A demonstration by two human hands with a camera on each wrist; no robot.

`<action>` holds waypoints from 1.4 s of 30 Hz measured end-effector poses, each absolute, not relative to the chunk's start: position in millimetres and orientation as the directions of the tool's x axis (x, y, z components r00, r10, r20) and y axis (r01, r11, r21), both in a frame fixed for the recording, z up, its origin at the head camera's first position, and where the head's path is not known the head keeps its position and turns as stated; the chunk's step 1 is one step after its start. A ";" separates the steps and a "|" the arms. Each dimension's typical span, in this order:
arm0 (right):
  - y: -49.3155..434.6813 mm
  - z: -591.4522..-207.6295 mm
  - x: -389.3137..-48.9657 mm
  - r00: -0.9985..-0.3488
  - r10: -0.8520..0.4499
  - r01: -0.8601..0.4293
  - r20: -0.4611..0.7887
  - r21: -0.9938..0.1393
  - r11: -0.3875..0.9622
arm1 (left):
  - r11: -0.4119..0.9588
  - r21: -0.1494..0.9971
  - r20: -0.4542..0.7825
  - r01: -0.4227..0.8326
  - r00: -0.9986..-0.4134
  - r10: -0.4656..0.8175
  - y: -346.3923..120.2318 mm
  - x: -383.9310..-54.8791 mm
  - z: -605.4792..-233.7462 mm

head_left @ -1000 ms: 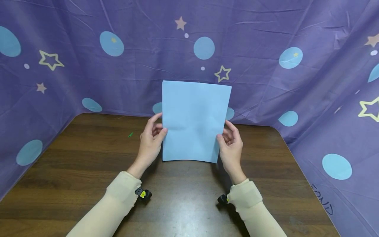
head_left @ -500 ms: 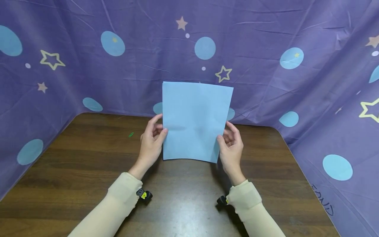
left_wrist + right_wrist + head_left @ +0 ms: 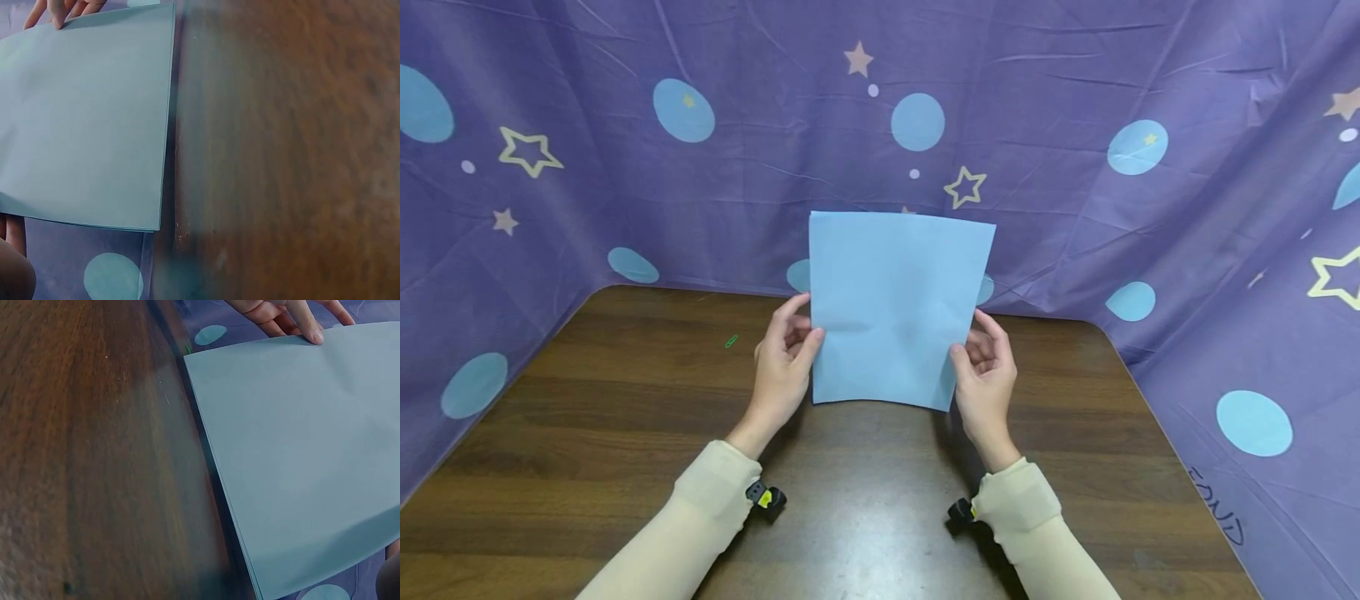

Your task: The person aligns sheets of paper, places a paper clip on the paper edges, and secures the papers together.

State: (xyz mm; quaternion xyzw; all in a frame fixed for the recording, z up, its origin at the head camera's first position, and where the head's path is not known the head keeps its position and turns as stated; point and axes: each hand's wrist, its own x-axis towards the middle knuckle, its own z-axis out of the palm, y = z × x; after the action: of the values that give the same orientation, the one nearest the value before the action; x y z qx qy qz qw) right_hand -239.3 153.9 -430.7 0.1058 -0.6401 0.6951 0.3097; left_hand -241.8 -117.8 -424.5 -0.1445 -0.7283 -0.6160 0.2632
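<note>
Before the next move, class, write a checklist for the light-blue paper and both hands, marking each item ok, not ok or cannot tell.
1. Left hand grips left edge of light-blue paper: ok.
2. Right hand grips its right edge: ok.
3. Paper flat: not ok, lower edge bows.
4. Number of layers: cannot tell, edges too thin.
5. Green paper clip on table, apart from paper: ok.
</note>
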 end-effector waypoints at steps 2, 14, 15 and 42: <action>154.0 -431.1 -239.5 -0.783 0.300 -0.568 0.545 -0.823 0.012 | 0.197 0.817 0.568 0.541 -0.815 -0.115 -117.6 -241.9 -424.9; 154.4 -434.2 -238.6 -0.778 0.297 -0.579 0.554 -0.815 0.003 | 0.194 0.812 0.576 0.550 -0.809 -0.118 -118.3 -241.5 -429.3; 154.3 -434.8 -238.7 -0.779 0.296 -0.580 0.552 -0.815 -0.007 | 0.192 0.814 0.574 0.549 -0.810 -0.116 -118.6 -241.4 -429.8; 147.9 -417.5 -215.1 -0.718 0.245 -0.635 0.652 -0.757 0.152 | 0.305 0.765 0.616 0.567 -0.782 -0.091 -124.6 -234.7 -425.6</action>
State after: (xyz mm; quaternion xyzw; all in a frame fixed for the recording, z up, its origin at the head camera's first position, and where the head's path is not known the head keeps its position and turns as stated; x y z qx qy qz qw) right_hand -215.1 147.9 -417.5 0.1444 -0.6752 0.6349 0.3467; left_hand -234.7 -124.6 -425.6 -0.1578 -0.7542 -0.5678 0.2897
